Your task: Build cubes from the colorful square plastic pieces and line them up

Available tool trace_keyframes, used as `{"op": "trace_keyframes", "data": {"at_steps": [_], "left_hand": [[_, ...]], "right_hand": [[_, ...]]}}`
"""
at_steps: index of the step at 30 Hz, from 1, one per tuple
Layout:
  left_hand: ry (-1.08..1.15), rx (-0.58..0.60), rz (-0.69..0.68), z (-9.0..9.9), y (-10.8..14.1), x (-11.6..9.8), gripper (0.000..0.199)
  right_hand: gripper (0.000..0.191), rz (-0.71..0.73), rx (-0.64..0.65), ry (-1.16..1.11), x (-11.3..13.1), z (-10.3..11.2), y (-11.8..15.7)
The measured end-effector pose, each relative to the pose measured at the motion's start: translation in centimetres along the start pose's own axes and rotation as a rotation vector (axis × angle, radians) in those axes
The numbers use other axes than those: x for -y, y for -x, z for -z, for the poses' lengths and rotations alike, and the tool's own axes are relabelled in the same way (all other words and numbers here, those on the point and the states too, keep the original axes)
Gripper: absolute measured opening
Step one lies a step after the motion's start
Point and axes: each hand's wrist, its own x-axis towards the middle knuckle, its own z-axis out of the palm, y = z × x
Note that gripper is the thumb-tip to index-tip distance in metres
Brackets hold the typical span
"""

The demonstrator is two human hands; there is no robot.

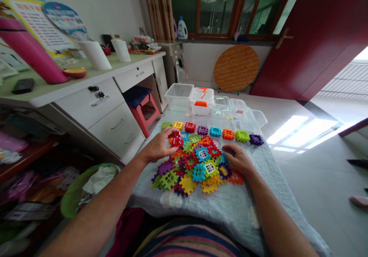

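Observation:
My left hand (158,145) is closed on a red building block (176,139), pinched between thumb and fingers over the left side of the pile. A heap of colourful interlocking plastic panels (202,154), several with window-like grids, lies in front of me. My right hand (238,157) rests at the heap's right edge with its fingers apart, close to an orange panel (236,177). Behind the heap runs a row of assembled blocks, among them a yellow block (178,126), a blue block (215,131) and a dark purple block (256,139).
Clear plastic bins (179,96) stand at the table's far end, one lidded box (202,100) having orange latches. A cloth (230,207) covers the table. On the left are a white desk (100,99), a red stool (143,109) and a green basket (70,195).

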Motion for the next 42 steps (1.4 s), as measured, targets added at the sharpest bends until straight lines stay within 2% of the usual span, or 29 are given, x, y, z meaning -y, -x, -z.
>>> {"op": "trace_keyframes", "data": {"at_steps": [5,13,18,24,27,37,42], "left_hand": [[-0.176,0.045,-0.034,1.1,-1.9,0.4,0.049],[-0.284,0.104,0.028,0.5,-2.1,1.7,0.049],[-0.266,0.142,0.049,0.3,-1.8,2.6,0.049],[-0.264,0.299,0.048,-0.7,-2.8,3.7,0.051],[-0.255,0.334,0.042,-1.0,-3.3,4.0,0.052],[-0.227,0.38,0.054,-0.7,-4.5,4.1,0.058],[-0.204,0.441,0.087,-0.6,-5.0,3.7,0.06]], "right_hand": [[0.028,-0.005,0.0,-0.003,-0.3,-0.1,0.0],[0.027,-0.003,0.017,-0.013,-0.4,0.0,0.0],[0.027,0.005,0.017,-0.006,-0.4,0.0,0.0],[0.029,0.019,0.019,0.014,-0.3,0.0,0.0],[0.028,0.018,0.007,0.023,-0.1,0.0,0.0],[0.028,0.018,-0.004,0.027,-0.1,0.0,0.1],[0.027,0.021,-0.007,0.023,-0.1,0.0,0.1]]}}
